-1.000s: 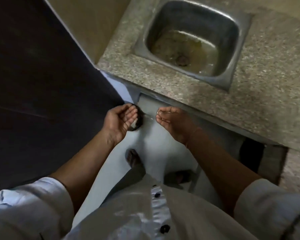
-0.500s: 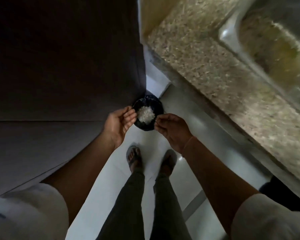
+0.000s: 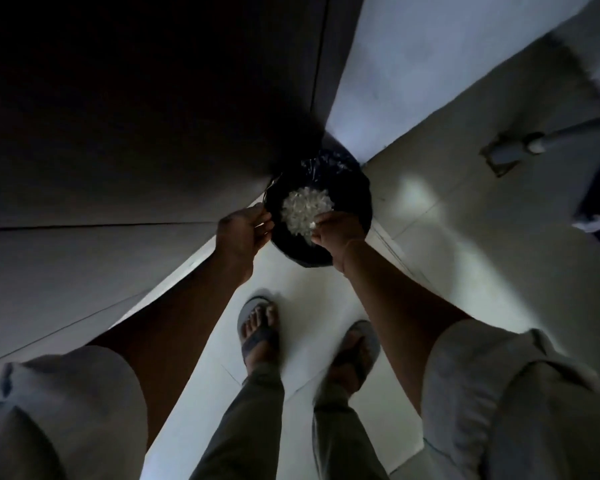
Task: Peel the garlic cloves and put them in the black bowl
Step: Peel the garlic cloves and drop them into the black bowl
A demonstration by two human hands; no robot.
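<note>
As I read it, grip: left hand [image 3: 243, 230], right hand [image 3: 338, 230] curled, contents indeterminate.
Ahead: bin [image 3: 359, 192] beside dark panel [image 3: 153, 133].
Right: open floor [image 3: 447, 244].

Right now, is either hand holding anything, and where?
Cannot tell. The left hand and right hand curl over the bin; the pale scrap at the right fingertips may just be peels below.

Loose, pale short sleeves cover the upper arms, the left sleeve [image 3: 66, 403] and the right sleeve [image 3: 499, 393] ending above the elbow. Grey-olive trousers [image 3: 257, 414] reach grey open-toed sandals [image 3: 258, 339]. A thin band [image 3: 351, 242] circles the right wrist.
</note>
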